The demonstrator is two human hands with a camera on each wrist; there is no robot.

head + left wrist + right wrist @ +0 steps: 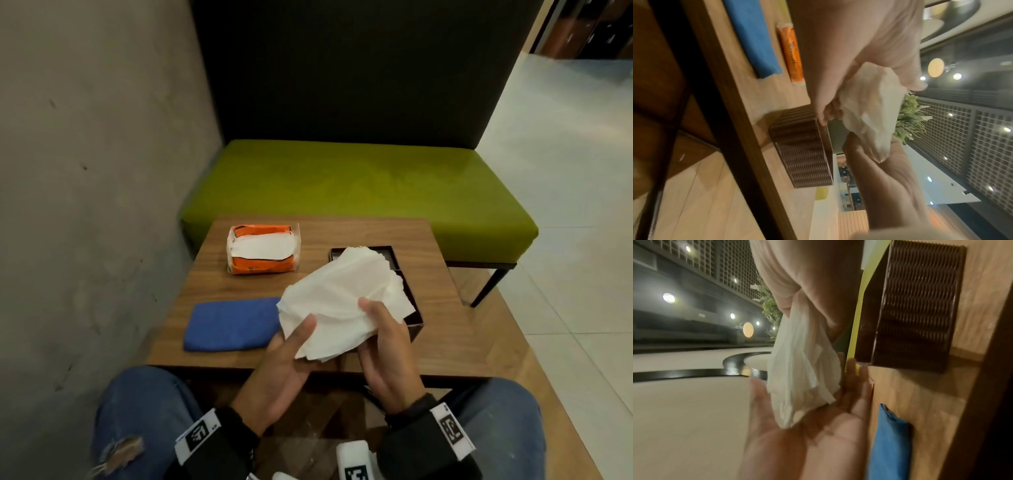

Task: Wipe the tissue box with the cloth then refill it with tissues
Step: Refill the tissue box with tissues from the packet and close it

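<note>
**Tissue stack held in both hands over the open box**

Both hands are up above the near half of the wooden surface (346, 236), with a thick stack of white tissues (346, 301) between them.

- Left hand (284, 363): palm up under the near-left end of the stack, thumb pressed down on top. The fingers are under the paper and mostly hidden in the head view; the right wrist view shows the palm fairly flat with the fingers (857, 379) extended beneath the tissues (803, 369). So it grasps by thumb against palm rather than by a fist.
- Right hand (383, 356): grips the near-right edge of the stack, thumb on top, fingers curled round beneath. The left wrist view shows those fingers (828, 113) bunched on the tissues (869, 105).

The stack is fanned and slightly crumpled, and its far end hangs over the tissue box (409, 318). I cannot tell whether the paper touches the box rim.

The tissue box is dark brown with ribbed outer walls (803, 149). It sits open-topped on the right half of the surface, and its inside is mostly covered by the stack.

Also on the surface:
- A folded blue cloth (229, 323) lies flat at near left, just beside the left end of the stack.
- An orange tissue pack (262, 248) sits at far left, torn open with white sheets showing, well apart from the box.

A green bench (359, 185) stands behind the surface.
</note>
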